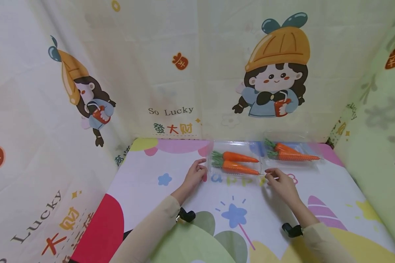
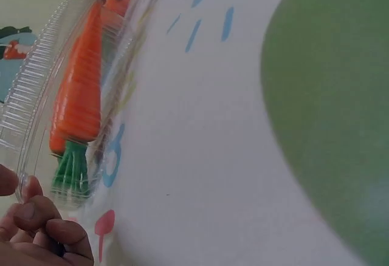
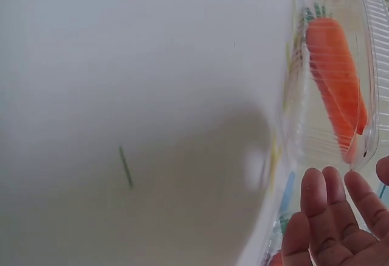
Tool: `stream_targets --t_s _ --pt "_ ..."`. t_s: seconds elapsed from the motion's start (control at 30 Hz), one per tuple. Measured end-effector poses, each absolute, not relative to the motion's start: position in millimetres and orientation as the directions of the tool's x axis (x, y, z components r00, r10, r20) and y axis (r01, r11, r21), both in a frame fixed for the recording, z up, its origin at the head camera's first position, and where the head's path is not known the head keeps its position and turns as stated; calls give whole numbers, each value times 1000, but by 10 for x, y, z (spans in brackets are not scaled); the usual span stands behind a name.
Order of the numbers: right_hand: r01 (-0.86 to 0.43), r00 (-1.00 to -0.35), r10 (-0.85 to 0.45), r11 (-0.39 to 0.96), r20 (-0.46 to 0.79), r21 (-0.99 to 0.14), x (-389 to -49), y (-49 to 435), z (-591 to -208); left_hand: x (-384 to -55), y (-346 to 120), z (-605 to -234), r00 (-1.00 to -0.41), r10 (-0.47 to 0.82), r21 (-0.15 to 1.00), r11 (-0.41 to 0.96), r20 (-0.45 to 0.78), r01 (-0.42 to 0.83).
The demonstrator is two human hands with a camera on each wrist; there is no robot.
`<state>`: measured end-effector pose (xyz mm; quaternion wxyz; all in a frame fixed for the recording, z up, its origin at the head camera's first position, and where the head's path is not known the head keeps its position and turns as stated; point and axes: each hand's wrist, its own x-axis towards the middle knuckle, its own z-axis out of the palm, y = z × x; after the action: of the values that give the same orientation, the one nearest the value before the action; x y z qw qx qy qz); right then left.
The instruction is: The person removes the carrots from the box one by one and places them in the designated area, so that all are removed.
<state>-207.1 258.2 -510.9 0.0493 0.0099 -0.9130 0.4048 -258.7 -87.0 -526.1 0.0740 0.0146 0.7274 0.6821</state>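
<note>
A clear plastic box [image 1: 237, 143] lies on the patterned cloth with two orange toy carrots [image 1: 238, 156] inside, green tops toward the left. My left hand [image 1: 194, 175] is at the box's left end. In the left wrist view its thumb and forefinger pinch the plastic rim at a corner, the other fingers curled below. At the opposite end is my right hand [image 1: 282, 186], its fingers fairly straight and spread. The right wrist view has a fingertip [image 3: 355, 180] right at the box's corner, beside the carrot tips, with the thumb off to one side.
A second clear box [image 1: 294, 136] with two more carrots [image 1: 293, 156] stands just behind and to the right of the first. Printed cloth hangs as a wall [image 1: 214, 95] along the back and both sides. A small black wrist camera [image 1: 187, 214] is on each arm.
</note>
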Motion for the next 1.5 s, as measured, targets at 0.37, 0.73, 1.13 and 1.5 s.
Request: stream_targets --t_s 0.37,0.73,1.13,1.5 --pt "-4 -1000 19 637 21 -770 -1961 2525 -5106 -2400 -887 -5267 -989 108 988 128 -97 -83" --pt "145 -982 -52 416 -182 -898 -1831 2484 -5051 -2211 -920 -5284 -983 140 991 82 -117 -106" --pt "227 -961 -114 204 -254 -952 -1658 2438 -5080 -1981 -1005 -5275 -971 163 984 47 -175 -169" --pt "358 -918 -168 44 -360 -933 -1493 2388 -5075 -1849 -1137 -5271 -971 193 989 -17 -142 -148"
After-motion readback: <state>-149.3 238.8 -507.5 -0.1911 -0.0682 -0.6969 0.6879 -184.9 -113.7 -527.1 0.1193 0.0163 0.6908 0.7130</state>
